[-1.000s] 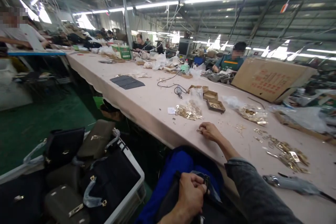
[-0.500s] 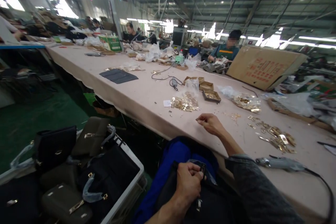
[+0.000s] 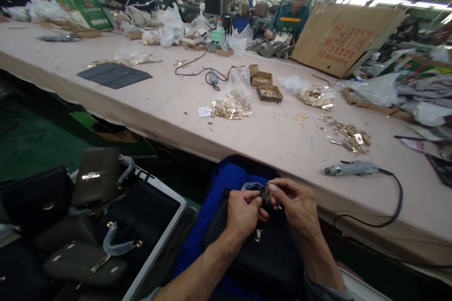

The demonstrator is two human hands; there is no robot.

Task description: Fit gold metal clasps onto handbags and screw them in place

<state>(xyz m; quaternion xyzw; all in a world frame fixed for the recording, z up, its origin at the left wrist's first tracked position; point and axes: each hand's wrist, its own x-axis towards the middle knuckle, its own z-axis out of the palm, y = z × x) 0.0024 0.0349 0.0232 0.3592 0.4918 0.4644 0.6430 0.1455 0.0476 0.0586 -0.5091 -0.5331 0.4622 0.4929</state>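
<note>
A black handbag (image 3: 271, 263) lies across my lap, over blue cloth. My left hand (image 3: 243, 211) is closed, pinching the end of a small black strap (image 3: 263, 193) at the bag's top. My right hand (image 3: 296, 204) meets it from the right, thumb and fingers closed on a small gold metal fitting (image 3: 268, 193) held against the strap. Fingers partly hide both pieces, so I cannot tell whether the strap passes through the fitting. Below the hands, a shiny metal clasp (image 3: 258, 235) shows on the bag's front. Plastic film (image 3: 252, 186) wraps the handle behind my fingers.
A white crate (image 3: 155, 244) of black and olive bags stands left. On the pink-covered table (image 3: 169, 127) are piles of gold hardware (image 3: 233, 106), small cardboard boxes (image 3: 269, 93), and a corded electric screwdriver (image 3: 353, 168). Across it, a person (image 3: 291, 14) works beside a large carton (image 3: 346, 40).
My right hand has come from above the table down to the bag, bringing the small fitting to the strap in my left hand. The view has tilted down and shifted.
</note>
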